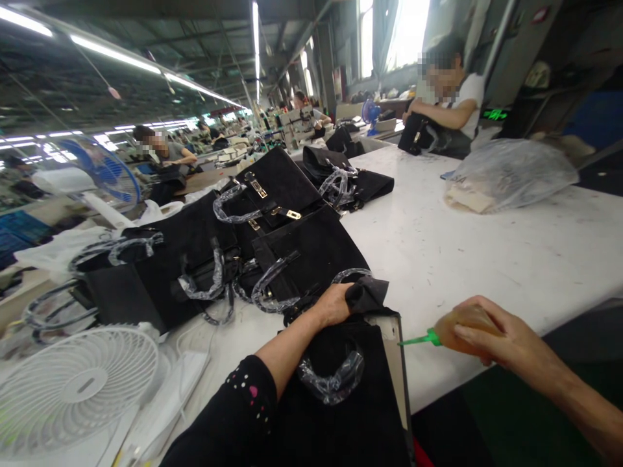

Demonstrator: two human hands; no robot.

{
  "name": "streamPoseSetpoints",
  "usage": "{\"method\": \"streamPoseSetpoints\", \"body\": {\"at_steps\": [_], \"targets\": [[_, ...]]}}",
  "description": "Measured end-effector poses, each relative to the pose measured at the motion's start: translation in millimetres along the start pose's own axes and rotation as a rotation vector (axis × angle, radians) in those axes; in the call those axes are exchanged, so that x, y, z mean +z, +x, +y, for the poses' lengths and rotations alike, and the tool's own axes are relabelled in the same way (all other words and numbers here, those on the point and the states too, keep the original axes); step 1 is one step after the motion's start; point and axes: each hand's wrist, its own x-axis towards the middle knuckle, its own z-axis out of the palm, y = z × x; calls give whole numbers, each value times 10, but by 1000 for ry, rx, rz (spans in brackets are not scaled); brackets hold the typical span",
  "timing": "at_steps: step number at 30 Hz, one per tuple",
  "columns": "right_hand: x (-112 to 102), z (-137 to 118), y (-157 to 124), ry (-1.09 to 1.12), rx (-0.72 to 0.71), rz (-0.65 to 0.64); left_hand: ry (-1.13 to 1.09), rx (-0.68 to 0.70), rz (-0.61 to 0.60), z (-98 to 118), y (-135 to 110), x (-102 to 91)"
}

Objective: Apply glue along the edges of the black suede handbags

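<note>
My left hand (335,303) grips the folded top edge of a black suede handbag (341,402) that lies in front of me, its handle wrapped in clear plastic (335,379). My right hand (491,337) is closed round a small amber squeeze bottle (460,324) with a green nozzle (418,339). The nozzle points left toward the bag's pale inner edge (392,331), a short way from it.
Several more black handbags (272,240) with plastic-wrapped handles are piled on the white table (462,246). A white fan (73,383) stands at the near left, a blue fan (104,172) behind. A clear plastic bag (506,172) lies far right. Other people sit at the far tables.
</note>
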Motion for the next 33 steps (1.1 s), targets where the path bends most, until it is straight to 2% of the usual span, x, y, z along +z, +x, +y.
{"method": "streamPoseSetpoints", "body": {"at_steps": [3, 7, 12, 15, 17, 22, 26, 28, 33], "targets": [[9, 83, -71, 29, 3, 67, -3, 1, -13, 16, -1, -2], [14, 223, -118, 66, 13, -42, -9, 3, -22, 28, 5, 3], [44, 269, -167, 81, 38, 83, 10, -8, -18, 74, -11, -20], [69, 252, -231, 111, 18, -22, 25, -21, -11, 124, -24, -34], [85, 272, -257, 140, 11, -27, 23, -23, -13, 144, -25, -34], [138, 356, -184, 171, 22, 185, 7, -30, -20, 137, -11, -24], [170, 300, -112, 231, -1, 253, 41, -51, 1, 153, -33, -39], [151, 290, -107, 226, -1, 224, 58, -54, 10, 163, -45, -47], [87, 325, -236, 173, 27, 43, 55, -45, 3, 154, -40, -39]]}}
